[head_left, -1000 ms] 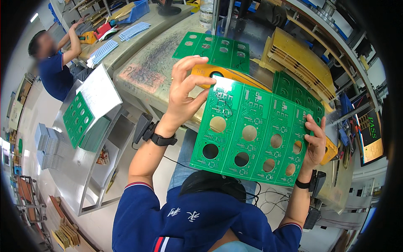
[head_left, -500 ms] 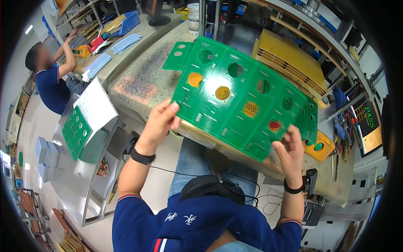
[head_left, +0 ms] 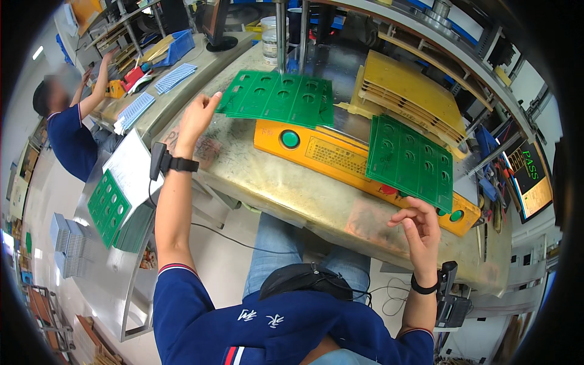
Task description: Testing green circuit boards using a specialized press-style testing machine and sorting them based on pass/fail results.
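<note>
A green circuit board panel with round cutouts [head_left: 277,97] sits at the far left of the bench, over other green boards. My left hand [head_left: 196,120] is closed at its left edge, thumb against the board and the other fingers partly hidden. On the right, another green panel [head_left: 409,159] lies slanted across an orange-yellow bar [head_left: 331,155] with round green buttons. My right hand [head_left: 418,230] hangs just below that panel's near corner, fingers half curled and apart, with nothing between them.
A stack of yellow boards [head_left: 413,91] stands behind the right panel, and a screen [head_left: 526,173] at far right. Metal posts [head_left: 281,36] rise at the back. On the left, a metal cart [head_left: 112,286] carries green boards [head_left: 108,207]; a co-worker [head_left: 70,131] sits beyond.
The large panel that both my hands held up close is no longer between them. My left hand has moved left and away with a panel; my right hand is off the board, fingers apart.
</note>
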### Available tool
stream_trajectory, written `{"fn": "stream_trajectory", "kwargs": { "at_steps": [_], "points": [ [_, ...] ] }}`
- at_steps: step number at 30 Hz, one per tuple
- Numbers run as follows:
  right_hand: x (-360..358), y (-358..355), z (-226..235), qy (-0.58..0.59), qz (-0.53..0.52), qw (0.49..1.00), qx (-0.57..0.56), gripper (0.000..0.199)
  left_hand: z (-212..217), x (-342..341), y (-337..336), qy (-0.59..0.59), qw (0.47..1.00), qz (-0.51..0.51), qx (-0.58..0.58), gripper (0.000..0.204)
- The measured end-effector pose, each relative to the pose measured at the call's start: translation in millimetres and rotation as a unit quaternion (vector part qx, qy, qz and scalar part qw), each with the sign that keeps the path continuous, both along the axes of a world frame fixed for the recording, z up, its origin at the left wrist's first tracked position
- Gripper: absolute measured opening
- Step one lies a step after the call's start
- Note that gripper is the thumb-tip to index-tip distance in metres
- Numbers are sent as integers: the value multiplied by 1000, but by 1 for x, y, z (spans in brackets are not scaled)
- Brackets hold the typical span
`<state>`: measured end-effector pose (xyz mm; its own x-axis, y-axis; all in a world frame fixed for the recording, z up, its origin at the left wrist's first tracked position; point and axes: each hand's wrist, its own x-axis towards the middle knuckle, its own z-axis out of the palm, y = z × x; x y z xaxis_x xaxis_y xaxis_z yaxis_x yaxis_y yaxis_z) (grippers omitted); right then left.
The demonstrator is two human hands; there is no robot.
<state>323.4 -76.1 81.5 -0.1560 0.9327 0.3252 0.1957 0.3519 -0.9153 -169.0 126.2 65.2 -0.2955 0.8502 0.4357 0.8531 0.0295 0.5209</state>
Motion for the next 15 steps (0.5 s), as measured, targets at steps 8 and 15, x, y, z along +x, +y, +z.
{"fn": "stream_trajectory", "kwargs": {
  "at_steps": [8,15],
  "points": [
    [33,-6,1,15,-67,998,2,27,-21,8,27,-612,736,-234,-169,13],
    [80,-10,-2,18,-136,990,28,23,-35,-30,-70,-681,707,-190,-16,13]
  ]
}}
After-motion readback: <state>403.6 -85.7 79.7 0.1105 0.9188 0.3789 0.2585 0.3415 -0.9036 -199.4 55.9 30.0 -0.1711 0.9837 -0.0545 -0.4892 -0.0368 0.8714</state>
